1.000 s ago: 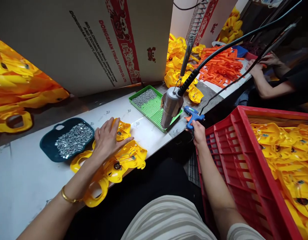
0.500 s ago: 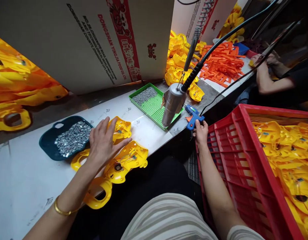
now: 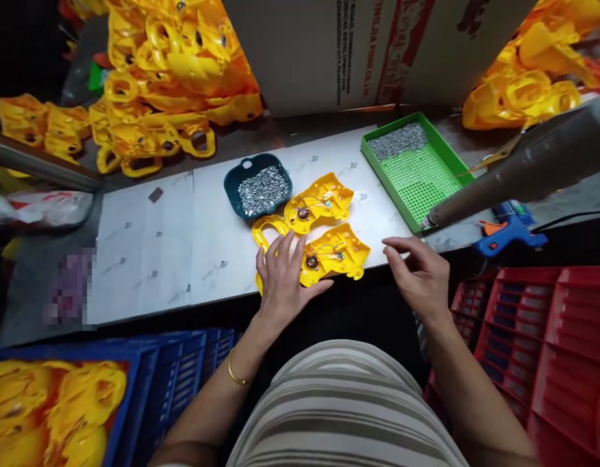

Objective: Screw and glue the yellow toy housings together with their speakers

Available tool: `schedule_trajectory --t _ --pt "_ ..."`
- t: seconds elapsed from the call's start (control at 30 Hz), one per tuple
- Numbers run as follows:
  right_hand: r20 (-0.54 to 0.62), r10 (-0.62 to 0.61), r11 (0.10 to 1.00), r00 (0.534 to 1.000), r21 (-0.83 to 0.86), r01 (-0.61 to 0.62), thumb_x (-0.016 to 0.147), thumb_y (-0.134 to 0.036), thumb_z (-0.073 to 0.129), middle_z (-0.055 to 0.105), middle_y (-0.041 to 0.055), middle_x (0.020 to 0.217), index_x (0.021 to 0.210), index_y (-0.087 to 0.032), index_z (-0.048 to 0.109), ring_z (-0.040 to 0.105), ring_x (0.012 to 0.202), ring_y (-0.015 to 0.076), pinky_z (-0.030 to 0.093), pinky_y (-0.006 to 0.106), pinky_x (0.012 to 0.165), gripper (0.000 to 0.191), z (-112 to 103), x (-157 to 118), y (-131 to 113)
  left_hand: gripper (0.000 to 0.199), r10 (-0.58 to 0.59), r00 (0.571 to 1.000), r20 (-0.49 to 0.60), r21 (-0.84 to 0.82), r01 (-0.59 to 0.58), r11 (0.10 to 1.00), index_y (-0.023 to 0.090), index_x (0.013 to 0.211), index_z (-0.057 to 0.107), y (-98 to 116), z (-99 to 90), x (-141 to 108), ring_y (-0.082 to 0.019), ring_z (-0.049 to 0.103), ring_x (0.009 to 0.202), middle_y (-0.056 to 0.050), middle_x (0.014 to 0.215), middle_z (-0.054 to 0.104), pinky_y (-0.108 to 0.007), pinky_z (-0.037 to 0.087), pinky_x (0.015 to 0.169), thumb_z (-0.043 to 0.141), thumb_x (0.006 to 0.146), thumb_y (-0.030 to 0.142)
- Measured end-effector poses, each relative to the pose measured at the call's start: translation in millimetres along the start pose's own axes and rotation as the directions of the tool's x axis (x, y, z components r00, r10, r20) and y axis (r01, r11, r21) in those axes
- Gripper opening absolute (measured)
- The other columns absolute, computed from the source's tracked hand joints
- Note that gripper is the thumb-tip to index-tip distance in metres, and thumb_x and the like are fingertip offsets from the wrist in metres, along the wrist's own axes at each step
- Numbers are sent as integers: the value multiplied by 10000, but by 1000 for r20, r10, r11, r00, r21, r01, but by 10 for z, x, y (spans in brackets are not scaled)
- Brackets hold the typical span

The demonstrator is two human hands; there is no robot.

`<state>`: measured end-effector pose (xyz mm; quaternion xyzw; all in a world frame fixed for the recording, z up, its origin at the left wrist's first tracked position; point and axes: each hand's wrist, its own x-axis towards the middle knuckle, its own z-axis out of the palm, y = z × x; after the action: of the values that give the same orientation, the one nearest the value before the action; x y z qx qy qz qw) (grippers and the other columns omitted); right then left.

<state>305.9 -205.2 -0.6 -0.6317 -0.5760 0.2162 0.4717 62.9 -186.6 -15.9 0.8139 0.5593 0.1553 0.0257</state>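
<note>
My left hand (image 3: 283,279) lies with its fingers spread over the handle end of the near yellow plastic shell (image 3: 351,251). Wires, a small circuit board and a round dark part show inside that shell. Just behind it sits a matching yellow shell (image 3: 325,198), open side up. To the right, clear of both shells, my right hand (image 3: 421,279) has its thumb and forefinger pinched together; anything between them is too small to make out. A blue glue gun (image 3: 508,235) lies on the table's right end, apart from my right hand.
A dark teal dish (image 3: 231,194) holds small metal screws. Right of it stands a green tray (image 3: 407,175) with metal pieces. A powered screwdriver (image 3: 504,181) hangs over the tray. Crates, one blue (image 3: 144,370) and one red (image 3: 562,344), flank me. Yellow shells (image 3: 183,78) pile up behind.
My right hand has let go of the glue gun and come towards the shells. My left hand has lowered onto the near shell. The view has turned left.
</note>
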Motion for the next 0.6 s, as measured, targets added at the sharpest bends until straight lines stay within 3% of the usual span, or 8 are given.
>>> schedule_trajectory --t 0.1,0.2,0.37,0.5,0.6 --pt "65 -159 986 985 -46 162 910 -261 575 693 45 852 959 -205 706 584 697 146 441 285 596 151 218 177 -95 935 -53 999 -5 0 53 999 148 1440 413 -29 1 -51 -385 382 1349 -220 1458 457 -535 162 1136 705 716 662" --pt "204 -269 937 941 -169 305 921 -264 556 676 65 856 963 -209 719 573 823 199 451 342 741 177 405 284 -213 968 -100 995 9 -4 100 995 135 1460 385 -60 16 -90 -381 402 1332 -214 1438 483 -537 157 1138 718 711 649" --pt "477 -247 800 844 -392 456 912 -362 571 661 93 950 1014 -223 727 533 915 265 359 390 739 232 777 382 -478 930 -130 991 42 -14 130 991 132 1460 392 -62 25 -115 -368 391 1345 -199 1436 490 -545 142 1147 731 730 601" --pt "595 -180 793 784 -384 473 917 -322 563 683 101 963 942 -208 742 554 952 283 349 405 767 214 921 460 -579 861 -137 989 52 -23 138 990 161 1425 455 -66 19 -114 -377 370 1364 -193 1457 470 -568 148 1143 740 729 582" --pt "517 -165 911 840 -247 331 895 -283 597 717 67 908 899 -203 741 595 877 236 392 384 790 164 767 510 -491 792 -120 991 51 -18 121 992 172 1381 509 -94 19 -118 -386 355 1374 -198 1466 459 -590 144 1139 738 737 572"
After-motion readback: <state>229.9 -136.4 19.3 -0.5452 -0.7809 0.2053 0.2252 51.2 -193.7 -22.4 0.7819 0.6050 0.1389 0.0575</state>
